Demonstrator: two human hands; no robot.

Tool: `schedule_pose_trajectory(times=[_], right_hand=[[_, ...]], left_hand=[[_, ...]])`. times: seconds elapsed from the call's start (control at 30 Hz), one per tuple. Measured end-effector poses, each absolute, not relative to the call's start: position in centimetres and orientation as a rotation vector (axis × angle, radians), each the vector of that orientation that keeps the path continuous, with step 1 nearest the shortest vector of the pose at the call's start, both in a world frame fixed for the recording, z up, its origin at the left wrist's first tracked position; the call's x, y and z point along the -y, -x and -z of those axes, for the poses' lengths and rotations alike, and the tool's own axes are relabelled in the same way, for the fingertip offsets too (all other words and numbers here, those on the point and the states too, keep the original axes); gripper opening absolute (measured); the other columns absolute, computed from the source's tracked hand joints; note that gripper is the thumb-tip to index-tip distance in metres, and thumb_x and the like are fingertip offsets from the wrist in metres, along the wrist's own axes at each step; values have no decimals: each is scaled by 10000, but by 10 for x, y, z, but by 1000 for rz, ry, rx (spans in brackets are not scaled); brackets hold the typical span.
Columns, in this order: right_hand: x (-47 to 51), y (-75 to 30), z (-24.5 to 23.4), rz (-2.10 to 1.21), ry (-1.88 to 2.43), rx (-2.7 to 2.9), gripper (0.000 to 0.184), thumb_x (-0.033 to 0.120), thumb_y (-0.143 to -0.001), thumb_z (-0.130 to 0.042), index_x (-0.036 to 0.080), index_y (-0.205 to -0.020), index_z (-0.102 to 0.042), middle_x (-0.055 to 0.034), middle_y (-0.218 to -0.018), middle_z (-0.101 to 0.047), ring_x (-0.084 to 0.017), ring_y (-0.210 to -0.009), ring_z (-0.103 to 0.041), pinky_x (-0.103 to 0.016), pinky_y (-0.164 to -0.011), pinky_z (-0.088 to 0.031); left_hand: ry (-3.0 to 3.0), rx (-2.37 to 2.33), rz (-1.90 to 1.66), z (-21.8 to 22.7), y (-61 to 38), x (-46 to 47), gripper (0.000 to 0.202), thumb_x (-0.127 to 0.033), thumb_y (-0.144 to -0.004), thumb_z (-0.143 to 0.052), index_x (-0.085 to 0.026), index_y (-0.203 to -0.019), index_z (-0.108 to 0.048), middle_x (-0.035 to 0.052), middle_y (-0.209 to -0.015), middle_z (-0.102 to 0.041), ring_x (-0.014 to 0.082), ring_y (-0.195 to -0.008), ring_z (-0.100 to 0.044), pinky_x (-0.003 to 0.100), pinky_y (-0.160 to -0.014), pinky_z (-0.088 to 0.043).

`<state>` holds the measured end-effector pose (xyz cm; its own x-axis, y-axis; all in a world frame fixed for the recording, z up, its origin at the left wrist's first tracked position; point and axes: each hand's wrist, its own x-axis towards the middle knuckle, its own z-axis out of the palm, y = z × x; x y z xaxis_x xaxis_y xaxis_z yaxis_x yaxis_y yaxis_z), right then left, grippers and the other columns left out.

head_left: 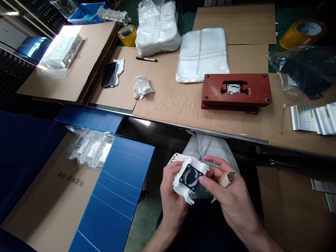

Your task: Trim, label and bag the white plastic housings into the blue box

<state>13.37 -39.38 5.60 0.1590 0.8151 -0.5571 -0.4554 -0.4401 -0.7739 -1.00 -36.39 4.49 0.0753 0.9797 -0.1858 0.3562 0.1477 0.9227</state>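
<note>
Over my lap, below the table edge, both hands hold a white plastic frame part (189,176) with a dark round insert in its middle. My left hand (172,190) grips its left side, fingers curled round the edge. My right hand (228,196) pinches its right side with thumb and fingers; a beige finger cot and a small metal piece (228,179) show on one of its fingers. On the table ahead lies a red jig block (258,92) with a small metal piece seated in its recess.
Cardboard sheets (183,101) cover the table, with stacks of clear bags (202,52), a crumpled white glove (142,87), phone (109,74), pen (146,59), tape rolls (127,35) and silver strips (315,118). A blue bin (112,196) at my left holds bagged parts (89,147).
</note>
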Motion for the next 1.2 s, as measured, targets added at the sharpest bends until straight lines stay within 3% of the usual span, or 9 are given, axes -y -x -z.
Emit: schedule_pose_trajectory(times=[0.77,1.2], right_hand=[[391,-138,-59,-1493,1483,537,441,378,-830,-759,247,-1231,-632,-20,-861,-693,-157,-666,-598,-266,-572,-482],[392,-137,-59,-1506,1453,480,454,357,-830,-772,262,-1236,-594,33,-769,-629,-129,-690,-567,-230,-610,-482]], left_hand=[[-1512,-1403,-849,-41,10,362,220,-245,-824,-721,-275,-1024,-635,37,-1155,-632,255,-1071,-621,379,-886,-493],[-1515,-1403,-846,-41,11,364,210,-246,-843,-709,-295,-1032,-630,12,-1156,-628,232,-1080,-616,369,-896,-488]])
